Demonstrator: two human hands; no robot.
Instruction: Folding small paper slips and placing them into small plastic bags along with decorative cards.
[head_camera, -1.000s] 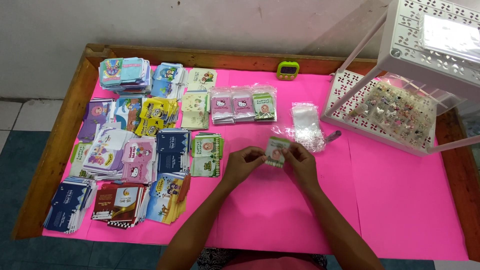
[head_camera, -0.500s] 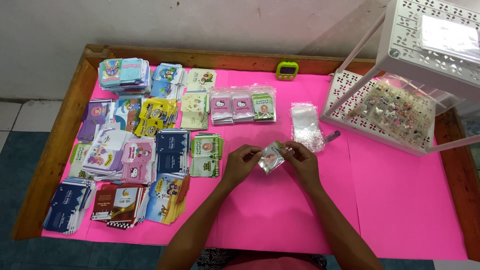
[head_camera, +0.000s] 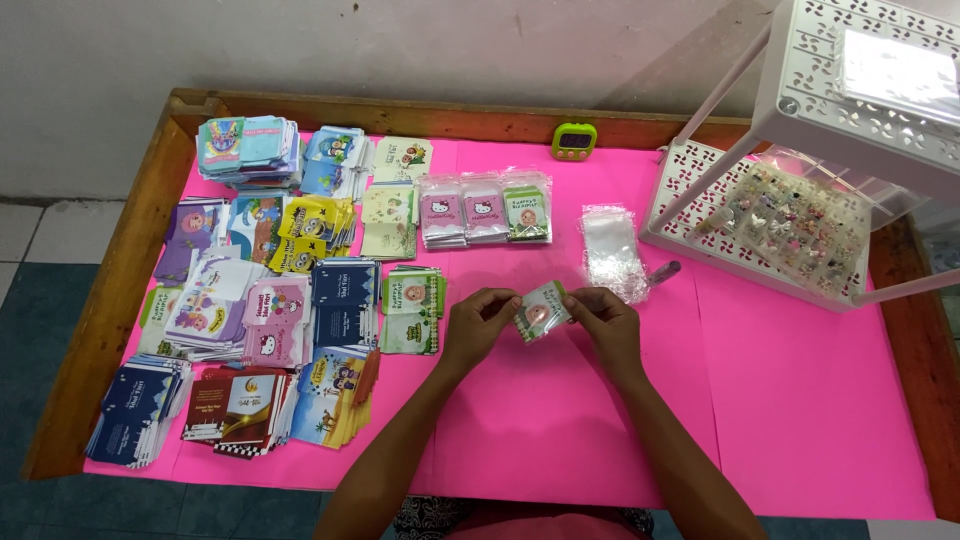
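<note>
Far left of the worktop (head_camera: 800, 420), pink-covered with a wooden rim: stacks of small printed envelopes (head_camera: 250, 330) sorted by design, squared in rows, apparently so each kind stays separate. Next over, three bagged packs (head_camera: 485, 210) lie side by side behind the hands, likely finished ones.

Centre: I see my left hand (head_camera: 478, 328) pinching the left edge of a small green-and-white packet (head_camera: 541, 310), fingers curled, thumb on top. The packet is held tilted just above the worktop, between both hands. My right hand (head_camera: 607, 322) pinches its right edge, the two-sided grip keeping it taut and flat.

Just beyond the right hand: a pile of clear plastic sleeves (head_camera: 612, 250), within easy reach. A small green timer (head_camera: 574, 141) sits at the back rim. Far right: a white perforated rack (head_camera: 860, 90) holding a tray of small trinkets (head_camera: 790, 225).
</note>
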